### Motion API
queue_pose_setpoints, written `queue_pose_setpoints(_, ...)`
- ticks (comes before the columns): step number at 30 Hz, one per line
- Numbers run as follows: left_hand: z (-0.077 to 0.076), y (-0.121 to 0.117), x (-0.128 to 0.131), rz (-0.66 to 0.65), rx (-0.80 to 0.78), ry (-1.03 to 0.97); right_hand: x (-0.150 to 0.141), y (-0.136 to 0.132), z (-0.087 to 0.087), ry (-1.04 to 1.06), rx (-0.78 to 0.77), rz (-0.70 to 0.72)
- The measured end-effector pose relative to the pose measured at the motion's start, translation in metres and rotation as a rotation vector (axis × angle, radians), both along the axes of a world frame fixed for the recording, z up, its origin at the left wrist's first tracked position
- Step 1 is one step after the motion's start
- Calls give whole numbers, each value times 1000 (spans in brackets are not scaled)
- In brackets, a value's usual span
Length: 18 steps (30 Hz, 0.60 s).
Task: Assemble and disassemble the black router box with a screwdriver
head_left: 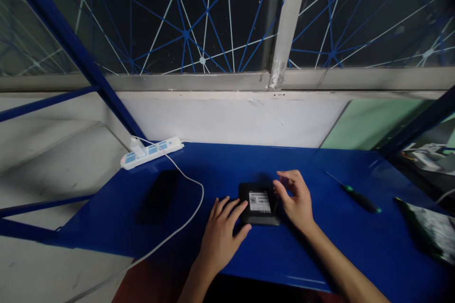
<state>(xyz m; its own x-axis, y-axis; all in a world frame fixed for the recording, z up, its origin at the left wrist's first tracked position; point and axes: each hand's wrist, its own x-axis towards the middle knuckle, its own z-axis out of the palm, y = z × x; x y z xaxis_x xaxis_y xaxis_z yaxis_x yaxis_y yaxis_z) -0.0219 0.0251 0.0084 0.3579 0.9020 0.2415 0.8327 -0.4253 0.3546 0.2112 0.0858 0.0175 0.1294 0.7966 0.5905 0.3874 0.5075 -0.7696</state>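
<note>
A flat black square device (261, 219) with rounded corners lies on the blue table. Its white label (259, 201), printed with a code and bars, faces up. My left hand (222, 234) rests flat on the table at the device's left side, fingers spread, the index fingertip and thumb at its edge. At the right side, my right hand (295, 197) is raised a little, with thumb and index finger curled towards each other in a pinch. Whatever is between those fingertips, if anything, is too small to make out. A screwdriver (360, 198) with a dark green handle lies farther right.
A white power strip (152, 152) with a plugged-in adapter (137, 147) sits at the back left. Its white cable (192, 215) crosses the table's left part. Nearby is a black flat object (159, 197). A shiny bag (430, 229) lies right. Blue frame posts (117, 109) flank the table (227, 163).
</note>
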Motion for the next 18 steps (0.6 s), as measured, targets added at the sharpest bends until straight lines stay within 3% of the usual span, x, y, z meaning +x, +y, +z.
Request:
queue_pose_setpoints(9,0,0,-1,-3,-16,-17,-1,-4,-2,106,-143,99)
queue_pose_setpoints(14,-1,0,-1,0,-2,-17,2,-1,-7,141,-85,102)
queue_pose_setpoints(18,-1,0,-1,-3,-3,-14,4,0,0,38,47,38)
